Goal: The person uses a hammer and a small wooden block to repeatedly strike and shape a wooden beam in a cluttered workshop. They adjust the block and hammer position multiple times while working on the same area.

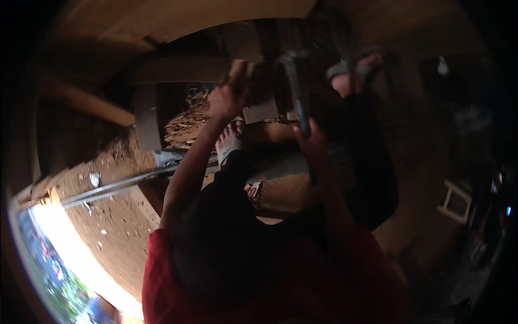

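On my screen, most is dark. The brown floor [121,229] carries small pale scraps [95,179]. At lower left, very bright daylight [81,254] comes in, and blurred greenery [74,294] shows outside. At right I see a pale frame [452,214] in shade.

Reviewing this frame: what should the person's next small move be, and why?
Probably settle the left hand firmly at the pale wood piece before moving the hammer-like tool: the right hand grips its handle, and its head, blurred, shows just to the right of that piece.
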Available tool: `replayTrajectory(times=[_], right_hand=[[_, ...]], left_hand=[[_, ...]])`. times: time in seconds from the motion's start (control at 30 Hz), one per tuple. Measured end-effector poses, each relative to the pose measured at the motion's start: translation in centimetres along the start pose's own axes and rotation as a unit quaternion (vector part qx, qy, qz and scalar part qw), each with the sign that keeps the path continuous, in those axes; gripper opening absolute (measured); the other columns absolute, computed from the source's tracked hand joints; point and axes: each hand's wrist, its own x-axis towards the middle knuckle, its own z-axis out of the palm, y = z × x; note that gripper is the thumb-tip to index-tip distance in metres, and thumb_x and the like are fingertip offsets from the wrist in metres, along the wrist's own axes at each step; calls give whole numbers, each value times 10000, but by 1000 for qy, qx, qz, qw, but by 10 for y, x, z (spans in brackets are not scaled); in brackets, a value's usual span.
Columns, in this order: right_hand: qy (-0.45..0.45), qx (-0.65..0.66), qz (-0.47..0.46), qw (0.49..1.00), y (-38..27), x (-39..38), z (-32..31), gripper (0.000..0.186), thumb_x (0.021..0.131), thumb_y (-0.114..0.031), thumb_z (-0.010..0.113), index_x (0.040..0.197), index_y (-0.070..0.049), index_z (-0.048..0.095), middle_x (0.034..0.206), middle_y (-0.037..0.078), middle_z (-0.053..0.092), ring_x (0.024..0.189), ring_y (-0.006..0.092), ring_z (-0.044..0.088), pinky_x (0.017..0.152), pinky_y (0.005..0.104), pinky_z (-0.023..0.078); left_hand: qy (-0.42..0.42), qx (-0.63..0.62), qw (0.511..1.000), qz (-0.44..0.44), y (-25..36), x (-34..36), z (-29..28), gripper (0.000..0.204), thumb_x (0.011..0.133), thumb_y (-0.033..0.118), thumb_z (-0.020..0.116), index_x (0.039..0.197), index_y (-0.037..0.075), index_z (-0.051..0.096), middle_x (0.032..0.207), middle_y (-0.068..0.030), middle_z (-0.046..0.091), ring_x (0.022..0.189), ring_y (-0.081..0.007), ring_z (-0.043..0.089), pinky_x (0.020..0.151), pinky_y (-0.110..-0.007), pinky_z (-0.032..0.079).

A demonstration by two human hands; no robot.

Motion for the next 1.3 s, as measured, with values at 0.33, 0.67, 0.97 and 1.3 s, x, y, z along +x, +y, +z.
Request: replayTrajectory(times=[0.33, 0.67, 0.97, 1.3], right_hand=[[66, 124, -104, 985, -57, 4, 30, 199, 1042, -186, 724, 1148, -41, 637, 758, 95, 589, 656, 225, 586, 647, 386, 497], [-28, 85, -119, 989, -57, 6, 5, 243, 1042, -157, 701, 1244, -34, 643, 791, 135, 603, 692, 283, 619, 693, 430, 518], [-97, -34, -11, 995, -47, -21, -29, 492, 1005, -209, 687, 1446, -6, 603, 1046, 258, 723, 1015, 435, 723, 901, 500, 548], [-110, -10, -2, 994, -46, -25, -50, 384, 993, -170, 754, 1327, -8, 656, 792, 129, 630, 739, 249, 674, 712, 399, 522]], left_hand=[[47, -119, 990, 64, -24, 11, 3, 697, 1050, 512, 696, 1660, 226, 516, 1482, -291, 652, 1350, -482, 643, 1090, -519, 555], [-86, -445, 886, -97, 16, -4, -40, 715, 1084, 422, 708, 1648, 31, 506, 1580, -181, 606, 1472, -213, 520, 1258, -344, 342], [-140, -513, 825, -190, 11, -20, -27, 582, 1058, 274, 750, 1553, -3, 616, 1398, -159, 736, 1300, -184, 650, 1155, -315, 453], [-149, -540, 805, -197, 6, -26, -2, 552, 1042, 258, 767, 1492, -43, 657, 1262, -113, 784, 1146, -146, 690, 1063, -283, 514]])
